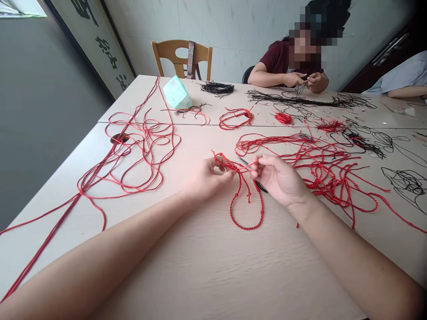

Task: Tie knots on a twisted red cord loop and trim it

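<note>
From my remote view, my left hand [210, 180] and right hand [276, 180] are both closed, pinching a twisted red cord [247, 227] between their fingertips above the counter [207, 275], its loop dropping toward six o'clock. A slim pointed tool [260, 186] sits just under the right hand. Loose red cord [143, 151] sprawls at ten o'clock, a red tangle [328, 178] at two, and a co-worker's hands [300, 80] work at one o'clock

We can pass our left hand [210, 180] and right hand [278, 181] over the pale worktop [187, 271] nearest us, around the red cord loop [247, 228]. A heap of red cord [328, 178] stands in the way rightward, a looser tangle [162, 175] leftward, and black cord [310, 101] farther off.
</note>
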`<state>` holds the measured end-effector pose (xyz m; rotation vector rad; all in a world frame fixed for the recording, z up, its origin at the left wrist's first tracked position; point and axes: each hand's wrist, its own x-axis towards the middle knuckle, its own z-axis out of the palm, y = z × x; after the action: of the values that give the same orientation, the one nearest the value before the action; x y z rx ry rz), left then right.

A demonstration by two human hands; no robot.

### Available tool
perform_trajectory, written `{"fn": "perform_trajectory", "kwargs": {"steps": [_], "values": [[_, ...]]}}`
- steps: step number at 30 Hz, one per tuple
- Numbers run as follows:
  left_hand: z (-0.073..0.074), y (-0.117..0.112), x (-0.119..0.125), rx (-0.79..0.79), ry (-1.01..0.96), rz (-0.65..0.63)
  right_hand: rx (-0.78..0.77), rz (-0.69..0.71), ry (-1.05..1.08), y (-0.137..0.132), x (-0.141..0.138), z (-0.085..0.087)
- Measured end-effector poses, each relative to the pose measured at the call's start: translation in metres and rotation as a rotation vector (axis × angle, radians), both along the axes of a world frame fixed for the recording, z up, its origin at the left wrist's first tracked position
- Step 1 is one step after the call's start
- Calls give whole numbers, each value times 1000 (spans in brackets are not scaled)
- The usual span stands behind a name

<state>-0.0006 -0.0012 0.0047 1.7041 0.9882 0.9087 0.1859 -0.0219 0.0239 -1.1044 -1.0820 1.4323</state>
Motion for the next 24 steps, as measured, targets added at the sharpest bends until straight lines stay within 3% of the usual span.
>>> {"fn": "perform_trajectory", "kwargs": {"steps": [4, 7, 10, 14, 18, 24], "values": [[-4, 5, 0, -188, -138, -24, 304, -214, -379, -5, -6, -1], [-5, 5, 1, -257, -285, -83, 494, -184, -644, -13, -14, 0], [-4, 5, 2, -321, -378, -155, 527, -124, -751, -17, -18, 2], [-5, 5, 1, -395, -411, -163, 424, -61, -683, -15, -16, 2], [-4, 6, -1, -374, -409, -241, 365, -54, -568, -13, -14, 1], [3, 6, 2, -314, -268, -212, 318, -213, -419, -8, -12, -12]]}}
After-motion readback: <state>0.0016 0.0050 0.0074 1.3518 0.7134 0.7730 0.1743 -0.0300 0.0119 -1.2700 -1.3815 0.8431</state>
